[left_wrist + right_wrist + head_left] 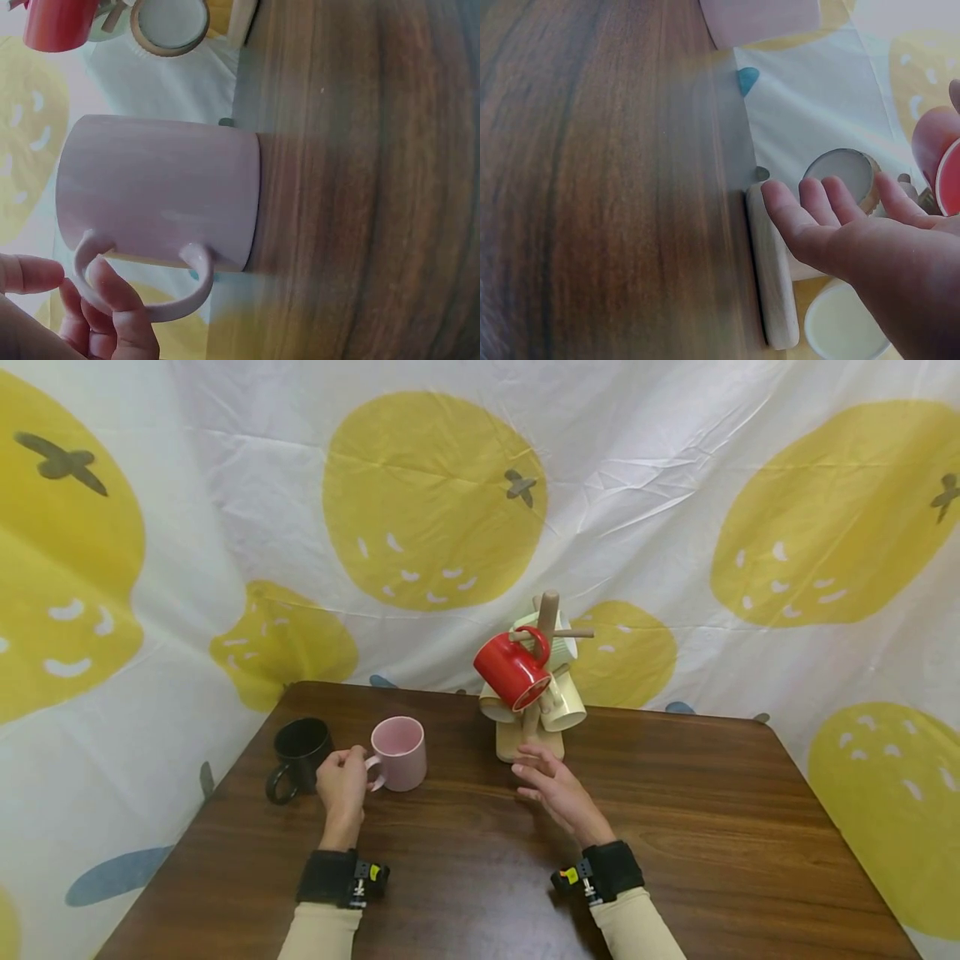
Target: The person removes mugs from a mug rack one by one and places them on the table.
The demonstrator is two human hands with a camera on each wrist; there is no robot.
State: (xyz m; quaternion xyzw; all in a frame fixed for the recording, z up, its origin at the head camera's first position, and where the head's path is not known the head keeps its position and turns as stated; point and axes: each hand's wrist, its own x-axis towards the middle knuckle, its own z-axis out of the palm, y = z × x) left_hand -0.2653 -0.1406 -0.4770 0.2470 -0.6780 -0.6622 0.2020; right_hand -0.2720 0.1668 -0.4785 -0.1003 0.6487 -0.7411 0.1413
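Note:
A pink mug (400, 755) stands upright on the table, its handle (172, 306) turned toward my left hand (343, 785). In the left wrist view the left fingers (120, 300) curl through that handle, with the thumb close by it. My right hand (557, 793) holds nothing; its fingers are spread in front of the wooden mug tree's base (512, 741). A red mug (510, 668) hangs tilted from an upper peg of the tree, nearest to me. Behind and below it hang a pale green mug (564, 647) and cream mugs (564, 703), partly hidden.
A black mug (300, 750) stands left of the left hand, its handle facing front left. The dark wooden table (720, 810) meets a white cloth backdrop (645, 527) with yellow fruit prints behind and at both sides.

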